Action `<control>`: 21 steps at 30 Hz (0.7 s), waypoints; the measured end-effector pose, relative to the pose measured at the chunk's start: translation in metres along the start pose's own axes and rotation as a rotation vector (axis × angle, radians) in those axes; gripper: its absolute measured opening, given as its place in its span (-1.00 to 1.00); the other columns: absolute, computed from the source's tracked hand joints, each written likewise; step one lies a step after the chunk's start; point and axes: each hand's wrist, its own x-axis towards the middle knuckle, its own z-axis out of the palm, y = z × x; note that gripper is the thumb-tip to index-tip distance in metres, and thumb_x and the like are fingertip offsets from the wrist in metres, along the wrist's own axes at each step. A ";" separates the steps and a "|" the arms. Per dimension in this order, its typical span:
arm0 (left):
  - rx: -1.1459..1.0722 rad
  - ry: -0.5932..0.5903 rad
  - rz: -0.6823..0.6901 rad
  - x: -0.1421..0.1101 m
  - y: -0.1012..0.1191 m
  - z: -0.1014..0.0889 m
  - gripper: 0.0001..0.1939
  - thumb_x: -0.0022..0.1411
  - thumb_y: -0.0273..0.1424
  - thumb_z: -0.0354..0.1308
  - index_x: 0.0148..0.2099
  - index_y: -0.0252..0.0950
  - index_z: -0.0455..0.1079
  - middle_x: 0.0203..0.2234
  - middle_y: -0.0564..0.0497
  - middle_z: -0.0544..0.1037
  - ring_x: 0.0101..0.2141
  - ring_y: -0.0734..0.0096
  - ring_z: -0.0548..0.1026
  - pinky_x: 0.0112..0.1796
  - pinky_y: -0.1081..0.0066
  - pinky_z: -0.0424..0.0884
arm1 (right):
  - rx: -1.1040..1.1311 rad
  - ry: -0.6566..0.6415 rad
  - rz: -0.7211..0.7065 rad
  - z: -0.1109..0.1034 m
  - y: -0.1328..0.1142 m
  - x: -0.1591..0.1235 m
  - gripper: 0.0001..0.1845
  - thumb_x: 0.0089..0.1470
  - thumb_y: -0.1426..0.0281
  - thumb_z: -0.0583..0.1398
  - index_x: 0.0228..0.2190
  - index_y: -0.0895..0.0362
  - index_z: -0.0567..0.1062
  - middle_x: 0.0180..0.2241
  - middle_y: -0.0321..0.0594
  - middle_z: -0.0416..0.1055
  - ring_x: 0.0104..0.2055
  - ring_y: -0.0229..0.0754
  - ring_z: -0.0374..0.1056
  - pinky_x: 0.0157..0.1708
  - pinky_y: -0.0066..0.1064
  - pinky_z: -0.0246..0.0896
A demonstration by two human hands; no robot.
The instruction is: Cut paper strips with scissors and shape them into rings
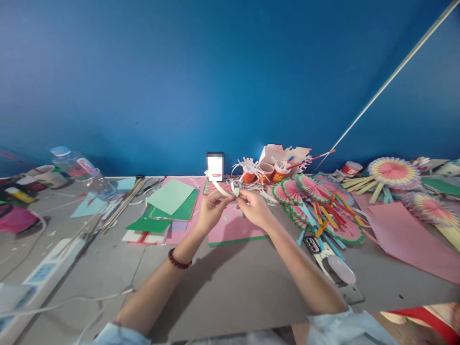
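A narrow white paper strip [220,188] is bent into a curve between my two hands, above pink paper [230,227] with a green edge. My left hand [212,207] pinches the strip, thumb against fingers. From the right, my right hand [254,207] closes its fingertips on the strip's other part, close to a small pale green piece [236,191]. The hands almost touch each other. Exactly how the strip's end meets the pale green piece is too small to make out.
Behind the hands a phone [215,166] stands against the blue wall. Paper cups [265,171] hold strips and pens. Folded paper fans [312,189] pile up at right, near another phone [323,258]. Green sheets [179,206], sticks [124,203], a bottle [100,184] and a power strip [46,275] lie left.
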 end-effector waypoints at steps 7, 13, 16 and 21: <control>-0.030 -0.018 -0.078 0.000 0.007 -0.002 -0.72 0.12 -0.16 0.19 -0.39 -0.29 0.54 -0.49 -0.03 0.56 -0.45 0.38 0.47 -0.49 0.47 0.35 | -0.018 -0.010 -0.036 -0.004 0.005 0.002 -0.73 0.12 0.41 0.06 -0.22 0.09 0.54 -0.42 -0.23 0.54 -0.43 -0.21 0.42 -0.37 -0.42 0.31; 0.042 -0.014 0.009 -0.001 0.008 -0.002 -0.75 0.14 -0.20 0.19 -0.38 -0.27 0.54 -0.45 -0.03 0.56 -0.44 0.38 0.47 -0.47 0.47 0.36 | -0.059 0.020 -0.017 -0.004 0.004 0.002 -0.76 0.12 0.38 0.09 -0.27 0.11 0.55 -0.45 -0.24 0.55 -0.51 -0.22 0.38 -0.43 -0.41 0.27; 0.144 0.035 0.092 -0.004 0.007 -0.002 -0.81 0.13 -0.25 0.22 -0.37 -0.25 0.56 -0.47 -0.03 0.57 -0.39 0.35 0.47 -0.42 0.45 0.36 | -0.037 0.001 0.013 -0.004 -0.001 0.000 -0.76 0.12 0.37 0.09 -0.27 0.12 0.55 -0.42 -0.22 0.56 -0.50 -0.23 0.37 -0.45 -0.43 0.25; 0.089 0.101 0.065 -0.005 0.011 -0.001 -0.80 0.11 -0.26 0.24 -0.47 -0.25 0.53 -0.53 0.00 0.56 -0.43 0.37 0.46 -0.42 0.44 0.35 | 0.046 -0.044 0.022 -0.005 -0.009 -0.002 -0.71 0.14 0.32 0.07 -0.21 0.14 0.54 -0.38 -0.22 0.57 -0.45 -0.25 0.37 -0.42 -0.46 0.23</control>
